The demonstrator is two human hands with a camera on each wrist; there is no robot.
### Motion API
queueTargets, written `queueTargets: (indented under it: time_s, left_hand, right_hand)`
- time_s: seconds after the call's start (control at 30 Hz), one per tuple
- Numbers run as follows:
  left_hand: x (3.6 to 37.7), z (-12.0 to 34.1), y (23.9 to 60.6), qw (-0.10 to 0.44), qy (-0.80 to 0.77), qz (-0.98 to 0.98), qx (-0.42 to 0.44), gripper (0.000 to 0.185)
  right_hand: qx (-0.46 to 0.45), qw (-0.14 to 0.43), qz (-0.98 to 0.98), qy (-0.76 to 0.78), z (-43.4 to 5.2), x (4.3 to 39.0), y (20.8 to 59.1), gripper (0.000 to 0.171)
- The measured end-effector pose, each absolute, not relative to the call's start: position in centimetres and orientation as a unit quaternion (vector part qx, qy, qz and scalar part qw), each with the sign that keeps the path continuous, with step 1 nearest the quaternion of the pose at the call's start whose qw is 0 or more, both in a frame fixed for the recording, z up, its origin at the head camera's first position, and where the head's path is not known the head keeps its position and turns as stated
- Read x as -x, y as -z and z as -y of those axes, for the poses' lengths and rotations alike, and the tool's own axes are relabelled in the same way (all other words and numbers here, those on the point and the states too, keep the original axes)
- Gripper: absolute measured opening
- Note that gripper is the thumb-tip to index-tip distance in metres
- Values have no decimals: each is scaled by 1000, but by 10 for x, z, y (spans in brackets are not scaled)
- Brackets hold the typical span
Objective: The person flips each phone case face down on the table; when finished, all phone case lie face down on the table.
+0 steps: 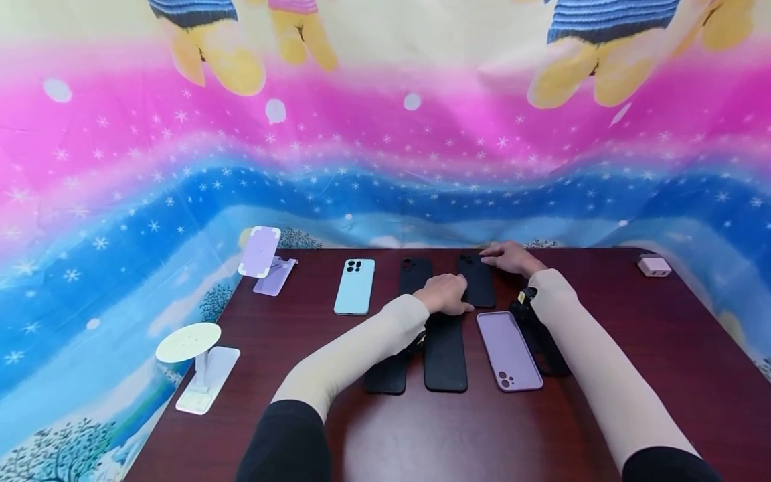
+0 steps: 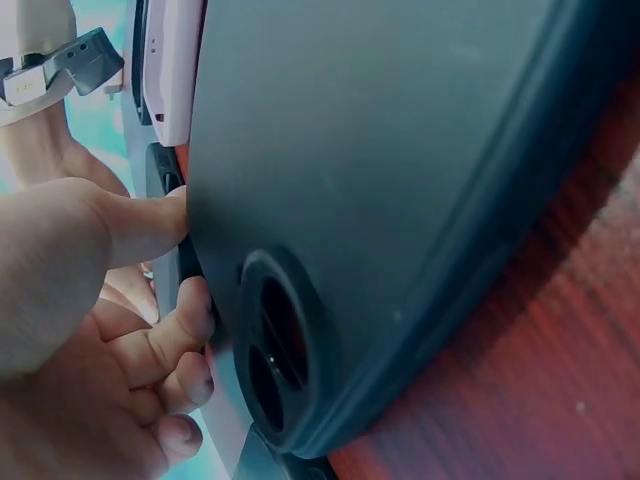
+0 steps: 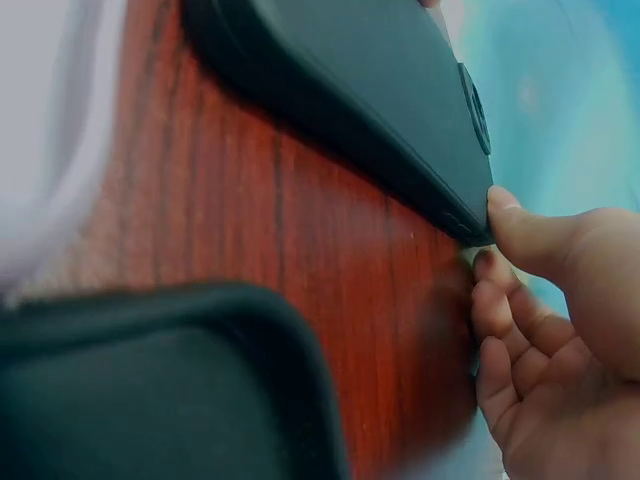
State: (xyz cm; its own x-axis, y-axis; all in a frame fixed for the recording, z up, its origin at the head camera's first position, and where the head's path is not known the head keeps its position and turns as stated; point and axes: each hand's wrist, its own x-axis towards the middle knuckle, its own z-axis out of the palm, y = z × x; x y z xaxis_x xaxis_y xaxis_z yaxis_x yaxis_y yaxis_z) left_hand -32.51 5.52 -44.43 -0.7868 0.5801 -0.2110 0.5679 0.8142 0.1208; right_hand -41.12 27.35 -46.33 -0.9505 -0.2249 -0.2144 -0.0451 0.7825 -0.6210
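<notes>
From the head view, a black phone (image 1: 477, 281) lies flat in the far row of the table (image 1: 602, 415), between the two hands. The right hand (image 1: 510, 258) rests over its far top corner; the left hand (image 1: 444, 294) sits at its near left edge, fingers bent. Another black phone (image 1: 415, 274) and a pale blue phone (image 1: 355, 286) lie to the left in the same row. Nearer the person lie a black case (image 1: 446, 353), a second black case (image 1: 387, 375) partly under the left sleeve, and a lilac case (image 1: 509, 350).

In the left wrist view, a dark case (image 2: 400, 200) with a camera cutout fills the frame on the red-brown wood. The left hand (image 2: 90, 330) has its thumb tip against the case edge, the other fingers curled beside it; whether they grip cannot be told.

In the right wrist view, the black phone (image 3: 380, 90) lies on the wood, and the right hand (image 3: 560, 340) touches its corner with the thumb tip, the other fingers loosely curled below, closed around nothing.
</notes>
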Motion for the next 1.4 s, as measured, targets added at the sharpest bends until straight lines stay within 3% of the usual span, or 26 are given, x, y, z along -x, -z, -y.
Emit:
queueTargets:
  time_s: [0.17, 0.3, 0.43, 0.63, 0.73, 0.9, 1.07, 1.27, 1.4]
  left_hand:
    - [327, -53, 443, 129, -30, -947, -293, 51]
    - [326, -50, 442, 133, -32, -947, -290, 63]
    - [318, -43, 434, 93, -47, -944, -311, 74]
    - [273, -31, 416, 19, -118, -908, -402, 51]
    - [240, -29, 413, 7, -111, -886, -450, 44]
    - [198, -36, 421, 5, -72, -858, -509, 42]
    - [179, -48, 436, -13, 8, -854, -519, 39]
    - [168, -55, 447, -24, 53, -854, -518, 31]
    - [165, -55, 451, -26, 47, -858, -511, 24]
  right_hand:
    - [72, 140, -937, 312, -267, 412, 463, 38]
    - [77, 142, -939, 302, -270, 414, 464, 45]
    - [108, 101, -943, 298, -282, 410, 463, 52]
    - [213, 24, -937, 276, -299, 372, 450, 29]
    - [275, 24, -927, 253, -303, 342, 442, 17]
    - [322, 46, -918, 227, -300, 303, 438, 15]
    - [313, 40, -927, 202, -289, 290, 446, 15]
    - [303, 30, -933, 193, -285, 287, 455, 1]
    - [314, 23, -929, 193, -283, 282, 455, 5]
